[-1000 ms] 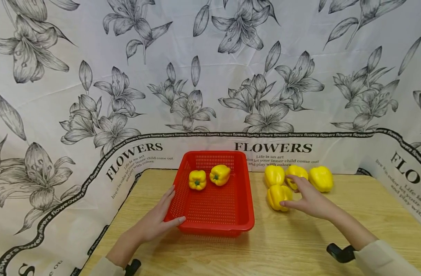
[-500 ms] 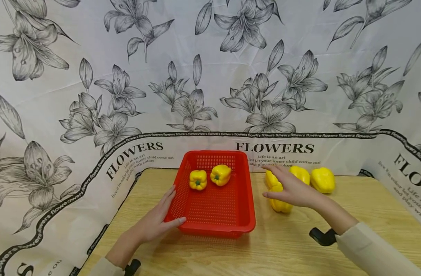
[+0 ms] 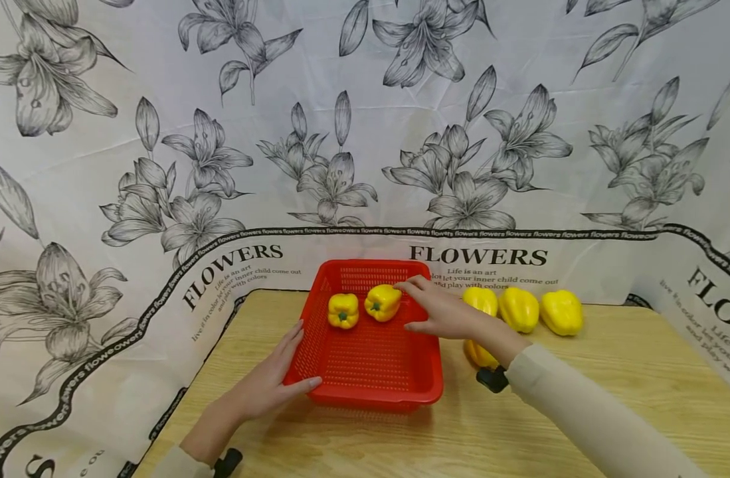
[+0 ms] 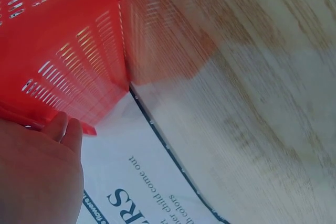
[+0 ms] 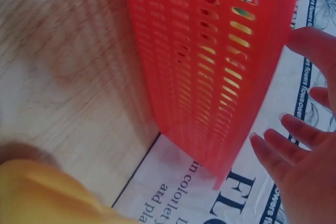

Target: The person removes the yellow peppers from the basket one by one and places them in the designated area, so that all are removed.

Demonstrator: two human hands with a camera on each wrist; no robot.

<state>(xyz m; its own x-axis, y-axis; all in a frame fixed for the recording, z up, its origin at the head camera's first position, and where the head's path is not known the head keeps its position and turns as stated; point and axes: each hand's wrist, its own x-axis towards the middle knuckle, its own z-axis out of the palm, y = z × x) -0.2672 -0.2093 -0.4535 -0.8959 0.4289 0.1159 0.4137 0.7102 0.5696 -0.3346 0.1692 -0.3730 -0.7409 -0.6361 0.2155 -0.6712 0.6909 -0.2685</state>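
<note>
A red perforated plastic basket (image 3: 365, 358) stands on the wooden table with two yellow bell peppers inside. One pepper (image 3: 343, 311) lies left of centre with its green stem end toward me, the other pepper (image 3: 382, 302) just to its right. My left hand (image 3: 263, 378) grips the basket's near-left corner, thumb over the rim and fingers along the outer wall. Across the right rim reaches my right hand (image 3: 439, 312), its fingers spread and nothing in its grasp. In the right wrist view, the right thumb (image 5: 310, 43) is right at the rim.
Right of the basket sit several more yellow bell peppers: one (image 3: 479, 301) behind, one (image 3: 518, 310) beside it, one (image 3: 561, 313) farthest right, and a nearer one (image 3: 479, 354) partly hidden by my right forearm. A flower-printed cloth (image 3: 341, 192) hangs behind the table (image 3: 610, 392).
My right hand has moved left from the peppers on the table to over the basket's right rim, carrying nothing. The left hand, basket and peppers stay put.
</note>
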